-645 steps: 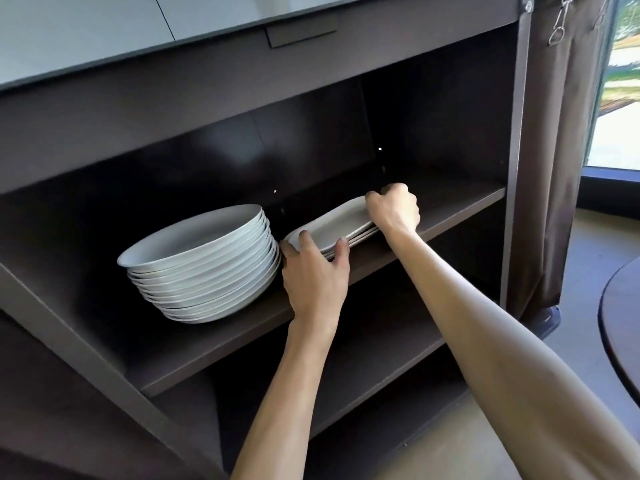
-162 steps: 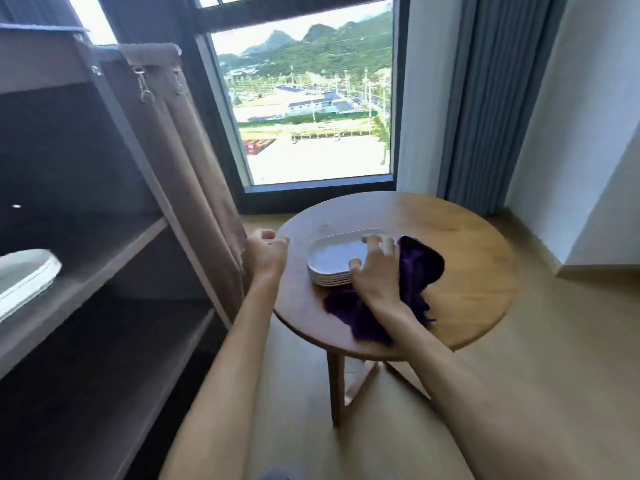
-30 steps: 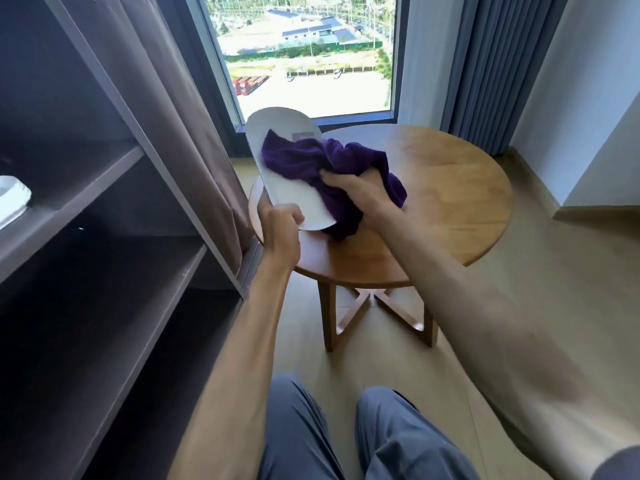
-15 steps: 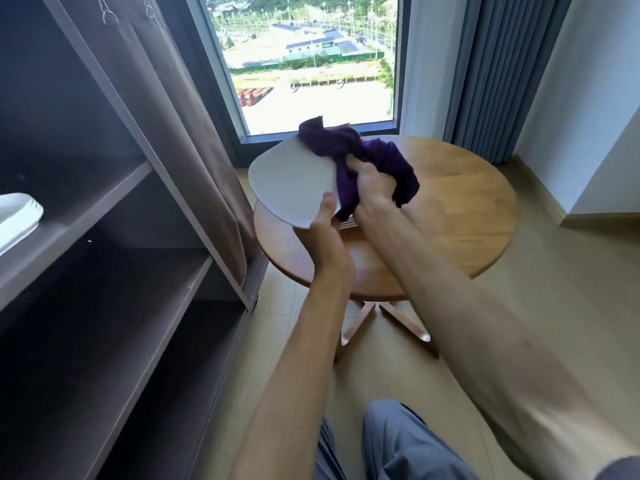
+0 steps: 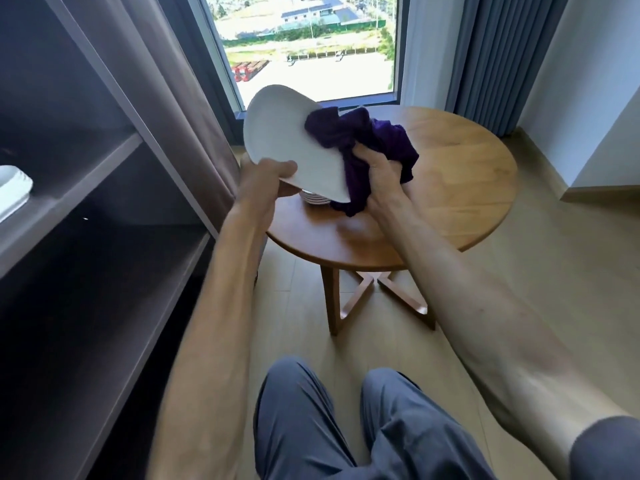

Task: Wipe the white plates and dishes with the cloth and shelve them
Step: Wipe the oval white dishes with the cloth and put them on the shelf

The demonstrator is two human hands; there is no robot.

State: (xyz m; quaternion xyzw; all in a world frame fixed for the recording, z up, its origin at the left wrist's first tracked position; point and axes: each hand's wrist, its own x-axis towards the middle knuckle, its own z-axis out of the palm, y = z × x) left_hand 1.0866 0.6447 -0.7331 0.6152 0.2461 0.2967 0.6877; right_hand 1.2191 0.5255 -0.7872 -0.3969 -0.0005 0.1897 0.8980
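Observation:
My left hand (image 5: 265, 178) grips the near rim of a white dish (image 5: 277, 140), thumb on top, and holds it tilted up above the round wooden table (image 5: 460, 188). Beside it, my right hand (image 5: 379, 174) clutches a bunched purple cloth (image 5: 349, 133) that lies against the dish's right side. Under the lifted dish a small stack of white dishes (image 5: 315, 199) stands on the table, mostly hidden. More white dishes (image 5: 12, 192) sit on the dark shelf at the far left edge.
The dark shelving unit (image 5: 100, 237) fills the left, with a brown curtain (image 5: 166, 98) hanging at its end. A window and a grey curtain (image 5: 491, 57) are behind the table. My knees (image 5: 346, 417) show at the bottom over the wood floor.
The dish has tipped so its face shows more, and the cloth has shifted from its top edge down onto its right side. My left thumb now lies on the near rim.

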